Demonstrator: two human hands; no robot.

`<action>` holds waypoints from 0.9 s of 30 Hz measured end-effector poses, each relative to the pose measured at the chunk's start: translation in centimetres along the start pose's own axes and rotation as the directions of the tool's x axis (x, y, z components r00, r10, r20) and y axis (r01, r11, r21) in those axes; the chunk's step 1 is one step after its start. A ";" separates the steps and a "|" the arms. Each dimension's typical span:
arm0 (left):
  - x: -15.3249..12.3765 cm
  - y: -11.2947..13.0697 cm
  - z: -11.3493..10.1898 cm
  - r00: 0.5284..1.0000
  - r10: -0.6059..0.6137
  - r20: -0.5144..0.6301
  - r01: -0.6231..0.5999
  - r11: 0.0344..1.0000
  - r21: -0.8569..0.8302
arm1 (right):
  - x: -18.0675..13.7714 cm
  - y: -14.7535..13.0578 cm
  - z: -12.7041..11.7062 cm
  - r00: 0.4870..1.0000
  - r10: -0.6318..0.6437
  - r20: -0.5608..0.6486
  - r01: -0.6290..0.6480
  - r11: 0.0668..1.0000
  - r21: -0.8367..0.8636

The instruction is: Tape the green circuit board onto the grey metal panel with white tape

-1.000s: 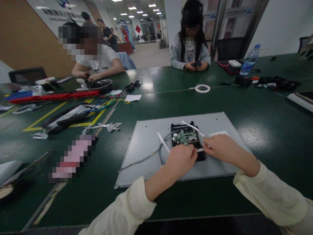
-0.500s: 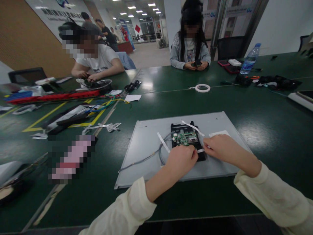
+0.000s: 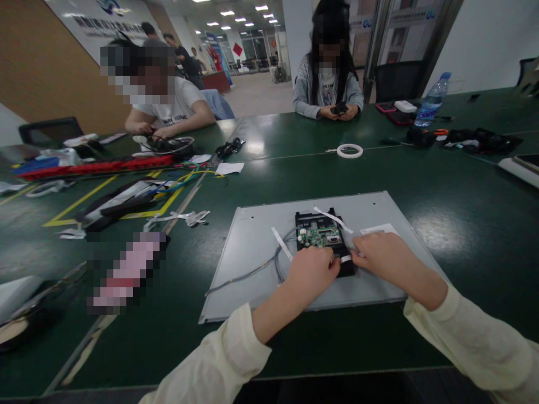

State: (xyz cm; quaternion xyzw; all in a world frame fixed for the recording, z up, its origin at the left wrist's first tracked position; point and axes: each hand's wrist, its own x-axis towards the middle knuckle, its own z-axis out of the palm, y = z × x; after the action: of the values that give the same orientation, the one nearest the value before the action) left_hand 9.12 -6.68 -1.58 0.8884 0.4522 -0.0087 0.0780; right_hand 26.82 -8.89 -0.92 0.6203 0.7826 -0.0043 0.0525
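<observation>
A flat grey panel (image 3: 248, 235) lies on the green table, with a black plastic bracket (image 3: 346, 268) and a green circuit board (image 3: 320, 238) on its middle. Between my two hands a short strip of white tape (image 3: 346, 258) crosses the bracket's lower right part. My left hand (image 3: 310, 268) is closed at the strip's left end, its fingertips partly hidden. My right hand (image 3: 384, 255) pinches at the right end, against the bracket's edge. Another tape strip (image 3: 332, 219) crosses the bracket's top right. A third strip (image 3: 282, 243) lies over the grey cable (image 3: 248, 274).
A roll of white tape (image 3: 349, 150) lies beyond the panel. A phone (image 3: 130, 272), crumpled tape (image 3: 196, 217) and a black-and-white bundle (image 3: 120, 205) are at the left. A water bottle (image 3: 433, 101) stands far right. Two people sit across the table (image 3: 286, 168).
</observation>
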 end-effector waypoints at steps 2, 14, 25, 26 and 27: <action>0.0 -0.2 -0.2 1.000 0.000 0.000 0.000 1.000 0.001 | 0.0 0.1 0.1 1.000 0.003 -0.003 -0.003 1.000 -0.003; -0.1 -0.9 -1.9 0.993 0.093 0.067 -0.101 0.985 0.140 | -0.6 -0.6 0.0 0.992 0.125 -0.014 -0.126 0.991 -0.035; -0.1 -1.1 -2.2 0.991 0.105 0.080 -0.116 0.983 0.140 | -0.6 0.3 0.3 0.975 0.221 0.005 -0.220 0.975 -0.015; -0.1 -1.1 -2.2 0.990 0.116 0.080 -0.126 0.981 0.145 | -0.6 0.4 0.3 0.976 0.219 0.005 -0.219 0.976 -0.011; -0.1 -1.0 -2.2 0.989 0.128 0.081 -0.139 0.979 0.150 | -0.6 0.5 0.3 0.976 0.217 0.003 -0.217 0.976 -0.007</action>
State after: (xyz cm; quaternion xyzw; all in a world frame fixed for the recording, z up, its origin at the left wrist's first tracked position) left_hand 8.07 -5.88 0.43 0.9193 0.3866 -0.0699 0.0250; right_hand 27.41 -9.34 -1.16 0.7017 0.7102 0.0028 0.0563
